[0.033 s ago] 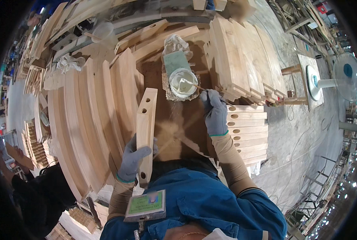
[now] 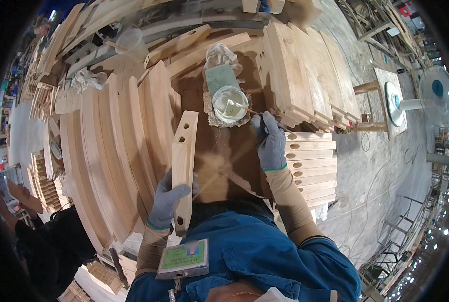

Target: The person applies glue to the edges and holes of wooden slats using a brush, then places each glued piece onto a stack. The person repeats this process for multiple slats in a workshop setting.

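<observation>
My gloved left hand (image 2: pixel 168 200) is closed around the lower part of a pale wooden rail (image 2: pixel 184 156), which has oval holes near both ends. Pinched in the gloved fingers of my right hand (image 2: pixel 270 141) is a thin stick (image 2: pixel 250 110), its far end reaching into a tub of white paste (image 2: pixel 230 106). White glue-like paste coats the tub's rim and inside. The tub stands on a crusted board (image 2: pixel 208 103), beside a green block (image 2: pixel 222 79) and a crumpled white cloth (image 2: pixel 223 54).
Long wooden boards (image 2: pixel 118 156) stand in rows at left. Stacked panels (image 2: pixel 297 70) rise at the back right, with holed rails (image 2: pixel 312 166) below them. A white fan (image 2: pixel 410 104) rests on a stool further right. Another person's dark sleeve (image 2: pixel 53 251) shows at lower left.
</observation>
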Demonstrator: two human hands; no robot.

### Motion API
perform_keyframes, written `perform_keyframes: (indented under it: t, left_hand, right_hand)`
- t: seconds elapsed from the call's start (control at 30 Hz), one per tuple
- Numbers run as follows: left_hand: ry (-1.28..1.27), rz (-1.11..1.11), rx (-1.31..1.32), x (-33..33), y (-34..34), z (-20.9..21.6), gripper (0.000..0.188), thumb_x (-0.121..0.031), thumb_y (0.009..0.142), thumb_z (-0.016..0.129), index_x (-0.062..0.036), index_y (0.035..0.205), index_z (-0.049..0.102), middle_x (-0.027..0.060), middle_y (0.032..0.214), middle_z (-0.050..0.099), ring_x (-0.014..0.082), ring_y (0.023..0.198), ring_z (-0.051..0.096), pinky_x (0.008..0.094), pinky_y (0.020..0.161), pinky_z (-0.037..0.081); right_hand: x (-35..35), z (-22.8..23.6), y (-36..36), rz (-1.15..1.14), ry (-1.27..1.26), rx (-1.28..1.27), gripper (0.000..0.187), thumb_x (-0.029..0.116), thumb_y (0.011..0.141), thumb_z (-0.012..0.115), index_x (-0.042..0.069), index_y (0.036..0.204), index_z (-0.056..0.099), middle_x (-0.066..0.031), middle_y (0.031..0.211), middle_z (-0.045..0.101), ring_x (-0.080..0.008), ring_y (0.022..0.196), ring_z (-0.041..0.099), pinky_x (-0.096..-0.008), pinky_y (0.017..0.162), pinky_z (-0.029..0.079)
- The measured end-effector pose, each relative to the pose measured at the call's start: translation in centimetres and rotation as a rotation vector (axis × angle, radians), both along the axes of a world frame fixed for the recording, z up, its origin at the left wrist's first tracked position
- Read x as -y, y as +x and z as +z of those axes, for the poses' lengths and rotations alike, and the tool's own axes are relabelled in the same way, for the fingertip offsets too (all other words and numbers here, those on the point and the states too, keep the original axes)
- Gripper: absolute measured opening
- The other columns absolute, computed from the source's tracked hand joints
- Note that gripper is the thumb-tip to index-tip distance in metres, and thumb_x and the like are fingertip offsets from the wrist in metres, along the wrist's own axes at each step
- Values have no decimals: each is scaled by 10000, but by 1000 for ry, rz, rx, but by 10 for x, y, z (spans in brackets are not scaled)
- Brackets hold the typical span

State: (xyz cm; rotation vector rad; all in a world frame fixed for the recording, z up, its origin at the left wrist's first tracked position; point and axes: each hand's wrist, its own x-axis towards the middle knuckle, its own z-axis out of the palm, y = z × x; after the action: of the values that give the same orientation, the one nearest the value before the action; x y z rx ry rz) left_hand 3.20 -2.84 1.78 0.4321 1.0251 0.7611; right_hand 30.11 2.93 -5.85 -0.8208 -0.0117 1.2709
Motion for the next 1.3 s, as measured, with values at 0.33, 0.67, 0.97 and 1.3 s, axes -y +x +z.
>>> perform_keyframes:
  t: [0.33, 0.67, 0.97, 1.3]
  left_hand:
    - [58, -131, -222, -15, 16, 12, 599, -38, 719, 661, 7, 1273, 439, 127, 1037, 591, 173, 840, 615, 298, 762, 508]
    - [110, -235, -204, -20, 25, 15, 755, 1, 689, 721, -14, 1358, 372, 86, 1184, 535, 133, 1013, 537, 267, 841, 462]
    - [149, -205, -110, -19, 29, 13, 761, -40, 691, 733, -17, 1355, 361, 138, 1098, 593, 174, 915, 618, 307, 814, 517]
    - [186, -226, -121, -19, 27, 10, 791, -52, 669, 751, -15, 1355, 359, 120, 1072, 601, 167, 909, 618, 301, 813, 506]
  right_hand:
    - [-8, 16, 2, 27, -20, 30, 114, 127, 896, 570, 17, 864, 576, -80, 796, 609, -160, 723, 614, -263, 688, 550]
    - [-7, 86, 13, 121, 215, 316, 58, 53, 867, 583, 10, 831, 566, -126, 804, 633, -208, 668, 651, -334, 616, 569]
    - [7, 76, 3, 158, 343, 419, 114, -104, 809, 559, -18, 867, 513, -187, 1005, 599, -242, 897, 625, -373, 833, 534]
    - [16, 76, 1, 229, 352, 691, 261, -205, 707, 579, 23, 741, 457, -158, 883, 586, -296, 924, 615, -433, 844, 536]
